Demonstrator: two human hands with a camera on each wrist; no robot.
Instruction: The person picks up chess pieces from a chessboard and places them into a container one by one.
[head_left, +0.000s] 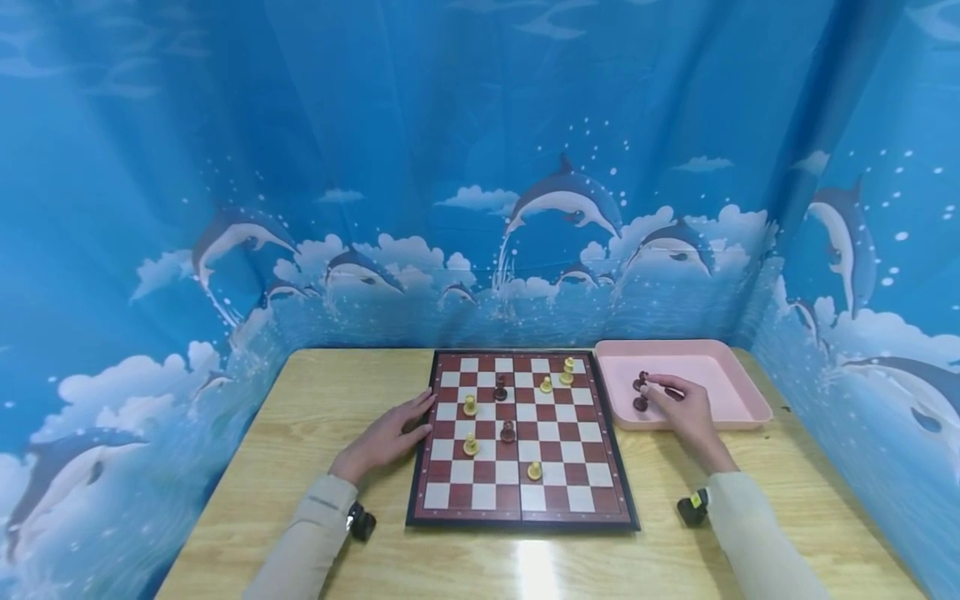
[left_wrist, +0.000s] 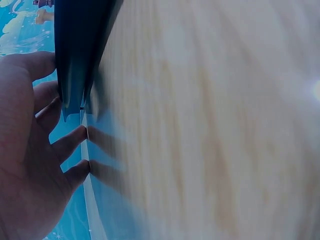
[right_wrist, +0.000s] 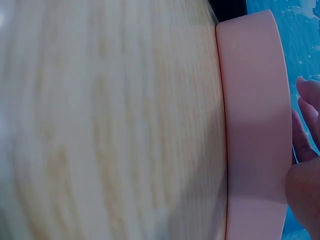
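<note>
Inside the pink tray (head_left: pixel 731 383), the right hand (head_left: pixel 686 408) pinches a dark chess piece (head_left: pixel 641 380) between thumb and fingertips. A second dark piece (head_left: pixel 640 404) lies just below it, and another is partly hidden under the fingers. In the right wrist view, the tray's wall (right_wrist: pixel 255 125) stands in front of part of this hand, and no piece shows there. The left hand (head_left: pixel 390 433) rests with extended fingers at the left edge of the chessboard (head_left: pixel 547 431). From the left wrist, the fingertips (left_wrist: pixel 47 90) are seen touching the board's dark side (left_wrist: pixel 77 60).
On the board stand two dark pieces (head_left: pixel 500 387) and several cream ones (head_left: pixel 470 406), spread over both halves. The tray sits against the board's right side at the back of the wooden table (head_left: pixel 360 375). A blue dolphin curtain (head_left: pixel 420 167) encloses the table's back and sides.
</note>
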